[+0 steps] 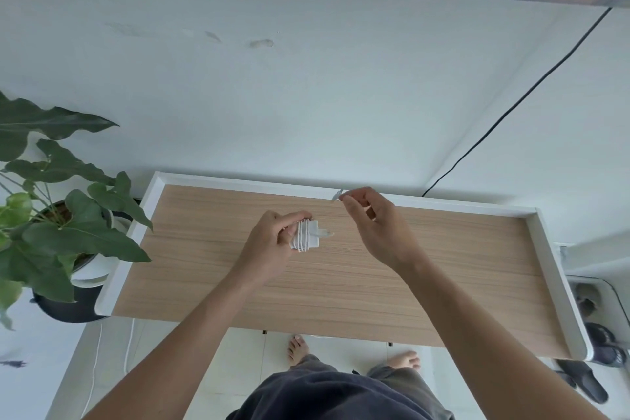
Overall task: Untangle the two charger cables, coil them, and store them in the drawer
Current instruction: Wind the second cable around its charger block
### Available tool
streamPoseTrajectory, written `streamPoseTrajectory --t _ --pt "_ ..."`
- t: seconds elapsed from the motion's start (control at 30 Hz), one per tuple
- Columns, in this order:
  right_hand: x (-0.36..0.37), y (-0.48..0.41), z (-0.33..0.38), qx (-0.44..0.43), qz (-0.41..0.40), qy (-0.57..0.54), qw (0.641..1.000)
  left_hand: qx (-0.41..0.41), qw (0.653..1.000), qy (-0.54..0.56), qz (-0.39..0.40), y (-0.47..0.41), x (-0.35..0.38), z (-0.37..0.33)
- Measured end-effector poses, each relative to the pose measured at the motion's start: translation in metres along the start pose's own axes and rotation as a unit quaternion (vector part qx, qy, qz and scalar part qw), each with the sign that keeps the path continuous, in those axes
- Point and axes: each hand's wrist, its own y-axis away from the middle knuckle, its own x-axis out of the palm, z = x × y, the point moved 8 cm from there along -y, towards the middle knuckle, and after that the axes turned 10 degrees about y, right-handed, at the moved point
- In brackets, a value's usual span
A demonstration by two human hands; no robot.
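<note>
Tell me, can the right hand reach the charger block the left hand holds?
Probably yes: the right hand, pinching the cable end, is beside the charger block in the left hand; nothing between.

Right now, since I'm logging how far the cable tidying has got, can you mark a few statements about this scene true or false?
1. The left hand holds a white charger with cable wound round it. True.
2. The right hand lies flat on the table. False: its fingers pinch the cable end near the table's far rim.
3. A potted plant stands to the left of the table. True.
4. The black cord lies across the tabletop. False: it runs down the wall behind the table.
</note>
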Motion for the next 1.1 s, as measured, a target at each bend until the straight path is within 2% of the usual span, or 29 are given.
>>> streamPoseTrajectory --t 0.07,0.17,0.3,0.47,0.57,0.7,0.8,1.0,1.1 --pt "-0.002 -0.005 0.004 -0.027 0.006 0.05 0.998 0.037 0.996 -0.082 0.012 0.001 0.002 -0.008" --pt "0.001 -0.01 0.01 -0.078 0.019 0.14 0.987 0.072 0.987 -0.142 0.032 0.002 0.005 -0.017" --pt "0.013 -0.012 0.004 -0.098 0.096 0.193 0.972 0.087 0.981 -0.173 0.031 -0.001 0.001 -0.017" --pt "0.031 -0.007 -0.001 -0.117 0.171 0.295 0.933 0.099 0.978 -0.178 0.041 -0.001 0.004 -0.022" --pt "0.031 -0.005 0.001 -0.114 0.176 0.251 0.945 0.097 0.977 -0.185 0.04 -0.001 0.001 -0.019" --pt "0.03 -0.009 0.002 -0.092 0.116 0.186 0.971 0.099 0.978 -0.179 0.05 0.0 0.003 -0.02" --pt "0.031 -0.01 0.005 -0.064 0.105 0.117 0.985 0.1 0.981 -0.163 0.038 0.0 0.002 -0.021" --pt "0.041 -0.005 -0.004 -0.037 0.133 0.087 0.987 0.054 0.995 -0.089 0.005 -0.003 -0.006 -0.009" --pt "0.046 -0.002 -0.008 -0.007 0.142 0.036 0.989 -0.003 1.0 0.006 -0.001 -0.003 -0.007 -0.003"
